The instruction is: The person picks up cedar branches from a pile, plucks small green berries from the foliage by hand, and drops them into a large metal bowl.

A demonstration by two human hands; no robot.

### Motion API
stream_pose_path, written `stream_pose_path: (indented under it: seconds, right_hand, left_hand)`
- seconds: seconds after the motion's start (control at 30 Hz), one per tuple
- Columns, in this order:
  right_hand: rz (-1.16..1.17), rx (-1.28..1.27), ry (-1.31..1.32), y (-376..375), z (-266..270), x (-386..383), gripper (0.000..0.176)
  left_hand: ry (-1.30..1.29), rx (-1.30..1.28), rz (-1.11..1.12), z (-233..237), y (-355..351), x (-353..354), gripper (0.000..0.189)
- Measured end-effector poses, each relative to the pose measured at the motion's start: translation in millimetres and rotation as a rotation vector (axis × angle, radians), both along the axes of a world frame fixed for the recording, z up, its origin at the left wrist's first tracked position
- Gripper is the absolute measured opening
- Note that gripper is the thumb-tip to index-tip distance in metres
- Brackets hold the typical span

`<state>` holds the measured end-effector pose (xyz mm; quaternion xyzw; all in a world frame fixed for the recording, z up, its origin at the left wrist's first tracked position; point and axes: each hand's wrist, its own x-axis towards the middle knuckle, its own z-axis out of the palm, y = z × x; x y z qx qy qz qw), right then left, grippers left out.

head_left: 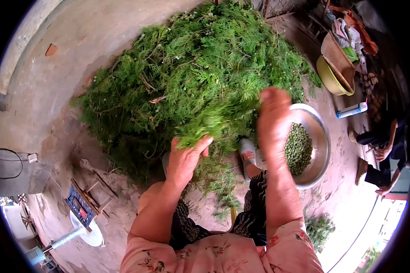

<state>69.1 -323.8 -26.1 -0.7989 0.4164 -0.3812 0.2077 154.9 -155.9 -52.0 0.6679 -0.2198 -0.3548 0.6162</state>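
My left hand (187, 157) is closed around a leafy green conifer sprig (199, 129), which points up and away from my body. Smeared by motion, my right hand (274, 120) is raised to the right of the sprig; its fingers are too blurred to read. Under and beside that hand is a round metal basin (322, 154) with many small green berry-like cones (298, 150) heaped on its left side. In front of both hands spreads a large heap of cut conifer branches (205, 68), with pale small cones among the leaves.
Loose sprigs (225, 191) lie between my feet, and another small pile (320, 230) is at the lower right. A yellow tub (330, 77) with a woven basket (338, 59) stands right. A seated person (382, 154) is at far right. At left are a small chair (84, 207) and a fan.
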Motion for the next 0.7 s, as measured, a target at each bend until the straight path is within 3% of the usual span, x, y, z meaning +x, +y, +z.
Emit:
stream_pose_path:
  seconds: [0.07, 0.13, 0.2, 0.27, 0.4, 0.5, 0.6, 0.67, 0.7]
  right_hand:
    - [0.166, 0.401, -0.515, -29.4, 14.4, -12.4, 0.010]
    - [0.365, 0.767, -0.831, -21.0, 18.8, -8.9, 0.014]
    - [0.469, 1.086, -1.013, -9.0, 25.1, -1.3, 0.013]
    - [0.595, 1.190, -1.090, -11.3, 18.1, -5.6, 0.011]
    - [0.668, 1.234, -1.099, -7.8, 12.6, -6.8, 0.006]
    - [0.555, 1.243, -0.891, 7.8, 18.8, -1.2, 0.009]
    - [0.650, 1.245, -0.660, 12.3, 4.6, -2.0, 0.007]
    - [0.666, 1.090, -0.513, 24.0, -2.3, -1.1, 0.005]
    - [0.674, 0.785, -0.450, 32.5, -8.1, 7.9, 0.006]
  left_hand:
    - [-0.023, 0.033, 0.065, -2.9, 8.3, 1.7, 0.022]
    - [-0.069, 0.035, 0.062, -1.2, 4.3, 0.0, 0.015]
    - [0.290, -0.114, 0.211, 1.8, -2.4, -4.3, 0.017]
    - [0.332, -0.174, 0.205, 3.2, -1.3, -1.1, 0.018]
    - [0.437, -0.154, 0.222, -0.2, 1.0, 3.0, 0.020]
    - [0.478, -0.118, 0.131, -1.0, 3.0, 10.6, 0.028]
    - [0.460, -0.221, 0.228, -1.7, -2.3, 6.0, 0.027]
    - [0.405, -0.197, 0.235, -0.3, -3.1, 3.6, 0.024]
    - [0.351, -0.172, 0.241, 0.2, -2.8, 2.5, 0.022]
